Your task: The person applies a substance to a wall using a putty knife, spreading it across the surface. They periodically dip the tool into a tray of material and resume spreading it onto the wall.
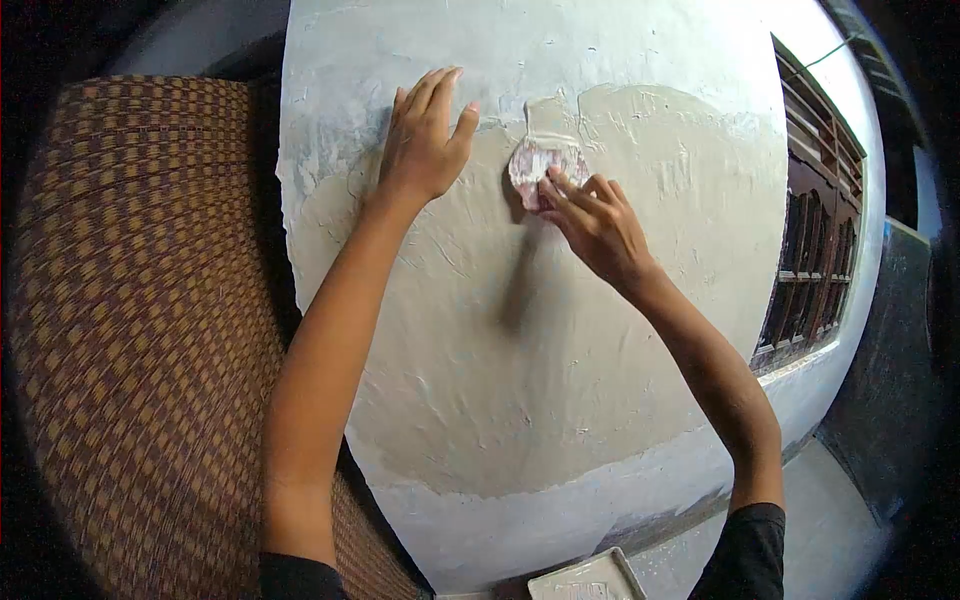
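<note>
A pale wall (470,390) carries a broad patch of beige, smeared coating with ridges and streaks. My right hand (595,220) holds a flat, rounded scraper (540,165), pinkish and smeared with white, against the upper middle of the patch. Its fingers press on the scraper's lower right part. To the left, my left hand (428,135) rests on the wall near the patch's upper left edge, fingers spread and pointing up, with nothing in it.
A brown woven mat (150,300) stands along the left. A tray (590,580) with pale paste lies at the bottom on the floor. At the right are a barred window (815,240) and a dark panel (895,350).
</note>
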Demonstrator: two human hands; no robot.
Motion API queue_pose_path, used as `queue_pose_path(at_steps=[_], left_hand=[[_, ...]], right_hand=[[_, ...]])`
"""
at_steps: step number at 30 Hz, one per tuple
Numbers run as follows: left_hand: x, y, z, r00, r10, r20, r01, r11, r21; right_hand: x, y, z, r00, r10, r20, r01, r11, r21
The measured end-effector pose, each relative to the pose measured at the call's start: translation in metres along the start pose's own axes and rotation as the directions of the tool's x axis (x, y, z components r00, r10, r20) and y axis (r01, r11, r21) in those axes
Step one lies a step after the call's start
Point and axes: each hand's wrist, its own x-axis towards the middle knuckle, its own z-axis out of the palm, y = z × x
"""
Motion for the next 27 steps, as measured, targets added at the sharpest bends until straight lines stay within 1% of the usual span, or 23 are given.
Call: queue_pose_path(at_steps=[2, 3, 5, 7, 8, 11, 12, 14, 15, 16, 17, 18, 20, 21, 23, 24, 26, 27], left_hand=[[-0.005, 0.002, -0.002, 0.998, -0.004, 0.068, 0.0, 0.998, 0.057], [-0.008, 0.001, -0.003, 0.998, -0.005, 0.07, 0.001, 0.998, 0.06], [-0.014, -0.001, -0.003, 0.993, 0.012, 0.119, -0.03, 0.988, 0.149], [-0.018, -0.001, -0.002, 0.993, 0.021, 0.12, -0.043, 0.983, 0.178], [-0.02, -0.001, -0.001, 0.992, 0.033, 0.121, -0.057, 0.977, 0.204], [-0.022, 0.0, 0.002, 0.991, 0.035, 0.132, -0.066, 0.969, 0.237], [-0.023, 0.001, 0.002, 0.99, 0.034, 0.135, -0.065, 0.97, 0.236], [-0.023, 0.002, 0.001, 0.99, 0.047, 0.134, -0.081, 0.962, 0.259], [-0.024, 0.002, 0.002, 0.99, 0.045, 0.136, -0.08, 0.962, 0.26], [-0.024, 0.001, 0.004, 0.991, 0.051, 0.126, -0.083, 0.961, 0.262], [-0.024, 0.0, 0.005, 0.992, 0.057, 0.116, -0.086, 0.961, 0.264], [-0.025, 0.0, 0.007, 0.991, 0.055, 0.119, -0.085, 0.961, 0.263], [-0.025, 0.0, 0.008, 0.994, 0.054, 0.099, -0.078, 0.963, 0.258], [-0.025, 0.0, 0.008, 0.993, 0.054, 0.102, -0.079, 0.963, 0.258], [-0.024, 0.0, 0.007, 0.992, 0.051, 0.119, -0.082, 0.958, 0.275], [-0.023, 0.001, 0.006, 0.991, 0.051, 0.12, -0.082, 0.958, 0.274], [-0.024, 0.002, 0.002, 0.989, 0.039, 0.139, -0.079, 0.952, 0.296], [-0.024, 0.002, 0.002, 0.989, 0.04, 0.139, -0.08, 0.952, 0.296]], right_hand=[[-0.011, -0.009, -0.007, 0.997, -0.072, -0.012, 0.071, 0.995, -0.066], [-0.018, -0.014, -0.012, 0.997, -0.076, 0.017, 0.077, 0.997, -0.027], [-0.026, -0.023, -0.025, 0.996, -0.094, 0.007, 0.094, 0.996, -0.012], [-0.032, -0.022, -0.032, 0.99, -0.142, -0.018, 0.141, 0.99, -0.018], [-0.034, -0.019, -0.033, 0.99, -0.142, -0.016, 0.141, 0.99, -0.016], [-0.028, -0.001, -0.035, 0.984, -0.131, -0.121, 0.133, 0.991, 0.009], [-0.022, 0.001, -0.037, 0.982, -0.061, -0.18, 0.077, 0.994, 0.082], [-0.009, 0.012, -0.041, 0.98, 0.057, -0.188, -0.021, 0.981, 0.191], [0.0, 0.016, -0.041, 0.948, 0.172, -0.269, -0.101, 0.96, 0.26], [0.01, 0.02, -0.039, 0.896, 0.288, -0.338, -0.172, 0.927, 0.334], [0.018, 0.028, -0.034, 0.84, 0.414, -0.35, -0.259, 0.874, 0.411], [0.027, 0.033, -0.035, 0.814, 0.489, -0.313, -0.338, 0.837, 0.429], [0.045, 0.048, -0.026, 0.755, 0.617, -0.223, -0.41, 0.709, 0.574], [0.052, 0.052, -0.02, 0.754, 0.619, -0.221, -0.412, 0.707, 0.575], [0.065, 0.057, -0.011, 0.715, 0.69, -0.11, -0.443, 0.57, 0.692], [0.069, 0.059, -0.005, 0.715, 0.691, -0.109, -0.445, 0.569, 0.691], [0.073, 0.061, 0.007, 0.743, 0.658, -0.123, -0.42, 0.601, 0.68], [0.073, 0.066, 0.008, 0.734, 0.659, -0.162, -0.47, 0.666, 0.58]])
